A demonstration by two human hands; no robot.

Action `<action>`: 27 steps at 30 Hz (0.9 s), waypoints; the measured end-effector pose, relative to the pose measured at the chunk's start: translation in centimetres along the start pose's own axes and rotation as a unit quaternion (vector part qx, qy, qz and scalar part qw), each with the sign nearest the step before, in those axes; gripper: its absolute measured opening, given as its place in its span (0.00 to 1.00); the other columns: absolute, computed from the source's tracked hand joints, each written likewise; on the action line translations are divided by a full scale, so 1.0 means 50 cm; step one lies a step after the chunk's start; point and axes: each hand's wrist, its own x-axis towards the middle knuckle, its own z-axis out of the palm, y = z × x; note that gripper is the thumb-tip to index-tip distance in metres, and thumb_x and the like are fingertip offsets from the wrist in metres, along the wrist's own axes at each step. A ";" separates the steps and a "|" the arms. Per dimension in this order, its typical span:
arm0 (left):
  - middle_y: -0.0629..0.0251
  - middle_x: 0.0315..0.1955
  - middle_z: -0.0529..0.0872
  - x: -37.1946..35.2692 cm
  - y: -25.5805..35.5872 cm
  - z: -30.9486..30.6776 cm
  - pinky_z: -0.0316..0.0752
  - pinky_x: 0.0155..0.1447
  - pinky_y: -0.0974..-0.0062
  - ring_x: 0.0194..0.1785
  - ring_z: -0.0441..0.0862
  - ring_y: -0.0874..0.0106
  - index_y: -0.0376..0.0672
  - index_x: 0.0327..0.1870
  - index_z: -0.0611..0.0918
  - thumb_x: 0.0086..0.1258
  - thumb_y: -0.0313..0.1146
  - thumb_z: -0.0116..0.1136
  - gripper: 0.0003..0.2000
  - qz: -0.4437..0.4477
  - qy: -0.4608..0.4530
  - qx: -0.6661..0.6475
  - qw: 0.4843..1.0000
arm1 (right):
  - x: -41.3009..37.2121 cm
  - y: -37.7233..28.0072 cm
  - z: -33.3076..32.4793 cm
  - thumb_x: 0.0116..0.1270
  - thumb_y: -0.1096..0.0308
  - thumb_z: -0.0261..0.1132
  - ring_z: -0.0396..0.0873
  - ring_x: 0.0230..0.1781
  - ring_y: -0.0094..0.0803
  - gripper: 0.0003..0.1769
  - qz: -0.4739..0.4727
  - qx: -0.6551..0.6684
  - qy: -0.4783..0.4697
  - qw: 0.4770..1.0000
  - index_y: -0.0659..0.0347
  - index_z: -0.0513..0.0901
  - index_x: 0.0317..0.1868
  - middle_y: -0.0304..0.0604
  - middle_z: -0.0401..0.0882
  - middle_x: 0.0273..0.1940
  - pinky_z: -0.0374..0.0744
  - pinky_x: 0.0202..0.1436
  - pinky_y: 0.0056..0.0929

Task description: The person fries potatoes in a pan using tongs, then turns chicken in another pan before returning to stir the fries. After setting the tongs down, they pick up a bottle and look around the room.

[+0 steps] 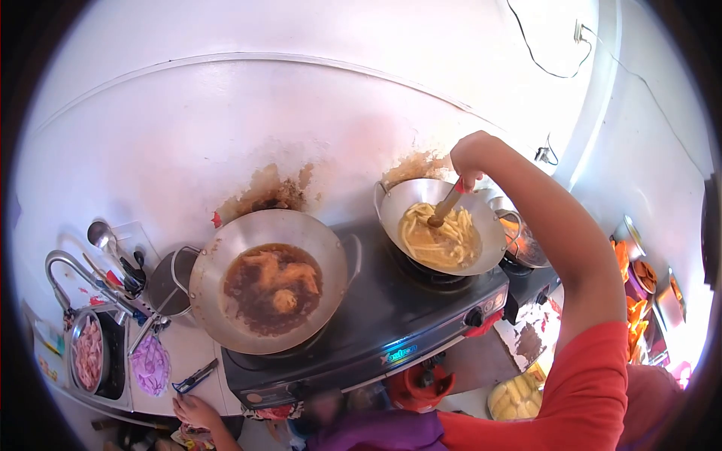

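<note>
My right hand [470, 156] is closed around the upper end of a wooden utensil [447, 207] with a red part near the grip. Its dark lower end dips among pale fries [445, 239] frying in oil in the right wok [391, 210]. Down at the counter's front edge, my left hand [197, 412] has its fingers extended, just below a slim black and blue tool [194, 377]. The larger left wok [218, 274] holds browned fried pieces [284, 302] in dark oil.
Both woks sit on a black gas stove [376, 301]. At left are a pot [169, 286], a purple plastic bag [150, 367] and a bowl of raw meat [88, 353] in the sink. Another pan [530, 248] stands beyond the right wok. A wall [226, 120] rises behind.
</note>
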 end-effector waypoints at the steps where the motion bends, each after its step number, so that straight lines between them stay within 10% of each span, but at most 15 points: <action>1: 0.62 0.54 0.75 0.001 0.002 0.000 0.60 0.63 0.63 0.58 0.68 0.61 0.43 0.48 0.80 0.65 0.37 0.50 0.14 0.004 0.001 0.005 1.000 | -0.007 0.005 0.002 0.41 0.53 0.72 0.80 0.30 0.28 0.17 0.006 0.012 0.000 1.000 0.52 0.85 0.32 0.33 0.83 0.26 0.76 0.34 0.30; 27: 0.62 0.54 0.75 0.003 0.023 -0.022 0.61 0.63 0.64 0.59 0.68 0.61 0.44 0.50 0.79 0.65 0.39 0.50 0.15 -0.026 -0.035 0.017 0.999 | -0.082 0.045 0.061 0.42 0.52 0.72 0.80 0.38 0.33 0.23 0.010 0.059 0.035 0.998 0.48 0.84 0.41 0.35 0.83 0.34 0.76 0.40 0.31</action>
